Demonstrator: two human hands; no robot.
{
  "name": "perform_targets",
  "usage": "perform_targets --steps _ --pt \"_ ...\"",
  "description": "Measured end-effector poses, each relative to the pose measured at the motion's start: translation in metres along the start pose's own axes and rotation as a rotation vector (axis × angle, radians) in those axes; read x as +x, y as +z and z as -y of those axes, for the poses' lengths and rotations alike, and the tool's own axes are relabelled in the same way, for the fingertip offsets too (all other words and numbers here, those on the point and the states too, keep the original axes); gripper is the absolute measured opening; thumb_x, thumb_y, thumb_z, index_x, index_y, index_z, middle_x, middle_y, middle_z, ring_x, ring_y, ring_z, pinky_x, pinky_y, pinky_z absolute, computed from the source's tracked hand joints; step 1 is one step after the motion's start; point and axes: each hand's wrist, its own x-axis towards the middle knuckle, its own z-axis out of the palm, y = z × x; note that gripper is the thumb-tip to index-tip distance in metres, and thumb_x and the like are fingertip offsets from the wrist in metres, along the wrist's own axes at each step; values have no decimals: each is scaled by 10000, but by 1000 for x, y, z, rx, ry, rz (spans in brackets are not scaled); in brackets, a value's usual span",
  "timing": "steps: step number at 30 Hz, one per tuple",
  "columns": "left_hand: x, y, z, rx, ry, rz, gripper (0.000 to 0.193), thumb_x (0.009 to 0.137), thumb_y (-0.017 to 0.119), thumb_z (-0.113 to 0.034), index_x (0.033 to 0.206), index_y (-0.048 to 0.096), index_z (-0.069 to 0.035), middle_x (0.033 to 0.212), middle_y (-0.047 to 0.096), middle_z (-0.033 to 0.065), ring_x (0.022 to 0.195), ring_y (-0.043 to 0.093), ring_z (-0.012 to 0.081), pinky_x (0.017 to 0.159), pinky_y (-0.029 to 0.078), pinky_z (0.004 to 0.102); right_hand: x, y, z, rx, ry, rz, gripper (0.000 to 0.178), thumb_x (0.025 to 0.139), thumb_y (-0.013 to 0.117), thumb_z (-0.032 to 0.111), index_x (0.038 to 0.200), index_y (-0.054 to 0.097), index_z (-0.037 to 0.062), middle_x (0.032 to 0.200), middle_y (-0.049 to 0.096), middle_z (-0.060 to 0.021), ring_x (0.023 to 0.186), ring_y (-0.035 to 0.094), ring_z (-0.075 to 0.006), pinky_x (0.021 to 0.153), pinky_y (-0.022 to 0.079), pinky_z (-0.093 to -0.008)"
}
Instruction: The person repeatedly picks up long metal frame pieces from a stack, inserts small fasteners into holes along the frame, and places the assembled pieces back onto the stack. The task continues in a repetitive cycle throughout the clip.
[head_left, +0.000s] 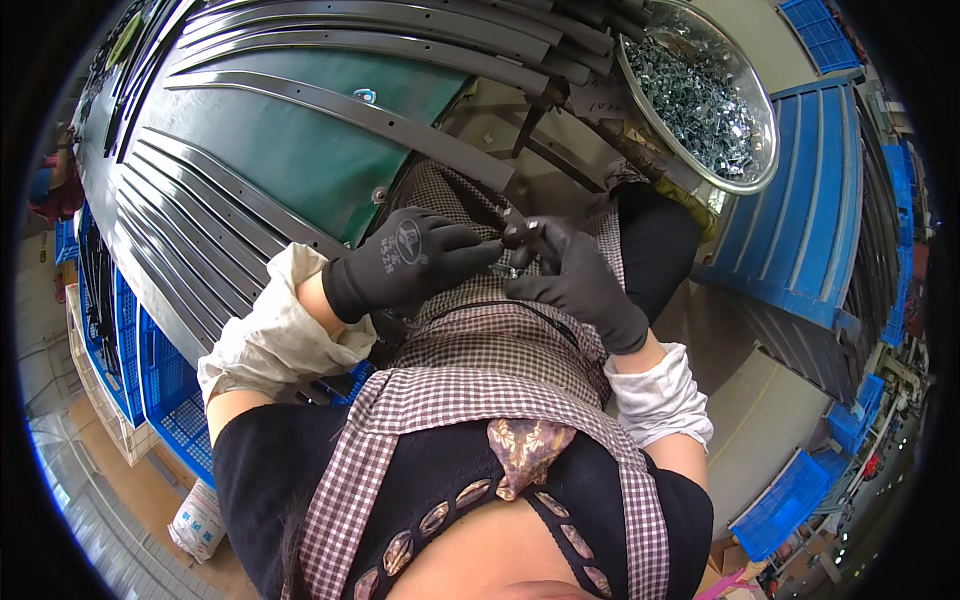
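Note:
Both of my hands wear dark gloves and meet above my checked apron, near the table's front edge. The fingers of my left hand are closed together, their tips at a small shiny metal clip. My right hand is closed too, its thumb and fingers bent round small metal pieces; one glints at its upper fingertips. The fingers partly hide these pieces. Just beyond my hands, a long dark strip with holes lies across the green tabletop, its near end jutting past the edge.
A big round metal bowl heaped with small metal clips stands at the far right. Several dark strips lie side by side on the left, more at the back. A blue ribbed container stands right; blue crates are at the left.

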Motion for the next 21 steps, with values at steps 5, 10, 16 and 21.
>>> perform_targets --steps 5,10,16,21 --pt "5 -8 8 -79 102 35 487 799 643 -157 1284 629 -111 1028 697 73 767 676 237 651 538 361 8 -8 -20 53 -133 142 560 814 815 46 1317 575 -3 1125 634 -34 854 563 -67 742 495 -232" --pt "11 -21 14 -21 -14 86 495 804 720 -215 1286 633 -142 1080 689 87 884 679 271 822 533 394 17 -16 -29 -93 -232 52 480 870 767 138 1291 581 -1 1141 672 -119 998 658 -183 867 529 -320" --pt "12 -30 88 336 -210 -110 618 701 823 -236 1287 641 -161 1182 648 95 1132 595 309 947 492 450 41 -34 -32 -667 -373 -295 375 929 698 229 1229 622 18 1065 692 -172 946 700 -269 806 550 -351" --pt "9 -20 101 163 -240 -101 492 677 829 -230 1148 718 -138 1068 658 62 1032 602 292 902 495 419 63 -37 -24 -854 -551 -283 330 909 715 238 1157 647 30 949 675 -158 837 672 -325 718 536 -378"
